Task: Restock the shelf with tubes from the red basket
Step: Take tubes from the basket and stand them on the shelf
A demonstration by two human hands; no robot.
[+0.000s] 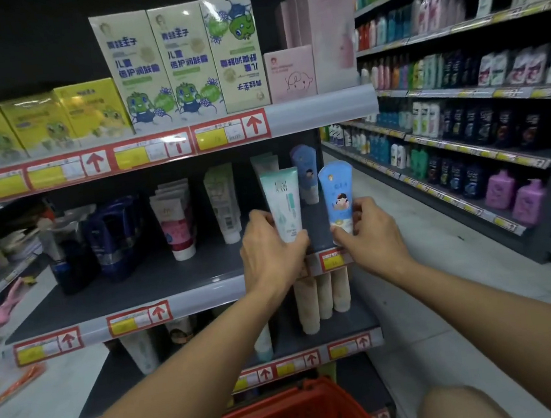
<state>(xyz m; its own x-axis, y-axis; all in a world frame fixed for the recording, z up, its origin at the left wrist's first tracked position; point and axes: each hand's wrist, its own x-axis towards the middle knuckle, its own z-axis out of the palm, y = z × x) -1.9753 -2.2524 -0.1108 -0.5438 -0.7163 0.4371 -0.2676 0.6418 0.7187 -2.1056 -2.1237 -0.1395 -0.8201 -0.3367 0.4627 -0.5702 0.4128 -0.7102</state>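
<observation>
As both tubes are already up at the shelf, the notes below deal mostly with how they will handle.

Left hand: the left hand (272, 257) grips the white-and-teal tube (284, 204) low down, thumb on one side of the cap end and fingers curled round the other, with the tube upright and its flat crimped end on top.

Right hand: the right hand (370, 236) pinches the blue tube (337, 198) near its base, fingers curled at the right edge and thumb below; this tube also stands cap down.

Where the tubes are: both are held at the right end of the middle shelf (132, 287), just in front of matching tubes already standing further back. I cannot tell whether either cap touches the shelf board yet.

Red basket: the red basket (291, 416) sits low, in front of the shelving and beneath the arms; its contents are not visible from here.

Weight and feel: judged from their look, these are light, soft plastic tubes with a glossy skin, likely a little slippery and easy to dent if squeezed hard.

Where to hold: the stiff shoulder just above the cap looks the best place, as both hands have it now; the upper body would give under pressure.

Standing them: the cap makes a narrow foot, so each tube is probably tippy and should be set against its neighbours before release.

Risk: a nudge could topple the row behind.
</observation>
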